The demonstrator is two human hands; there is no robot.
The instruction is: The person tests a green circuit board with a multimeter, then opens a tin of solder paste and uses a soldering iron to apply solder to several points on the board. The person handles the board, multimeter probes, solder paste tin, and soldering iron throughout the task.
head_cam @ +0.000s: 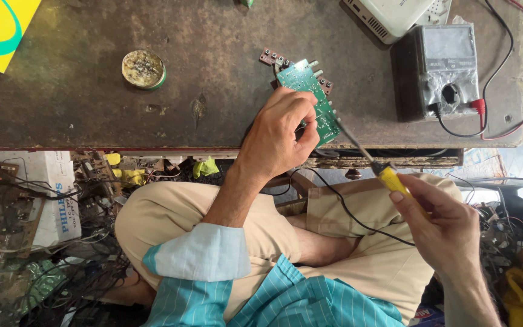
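Work in hand: soldering on a green circuit board (307,91), which lies at the near edge of the workbench (80,91), just above the centre of the frame.
Left hand: the left hand (279,133) has its fingers curled together and pressed on the board, pinning it down; whether it also pinches a strand of solder I cannot tell.
Right hand: the right hand (440,227), at the lower right, is clamped around the yellow handle of a soldering iron (364,151); the iron's tip touches the board's right edge.
Progress: judging by the tip on the board, a joint seems to be under way; which joints are finished and which remain is too small to see.
Surface: a dark, stained, scratched benchtop, with a round tin (143,69) at upper left and a grey meter (440,66) with red and black leads at upper right.
Room: the person sits cross-legged on the floor; old boards, tangled wires and a white box (52,194) crowd the lower left.
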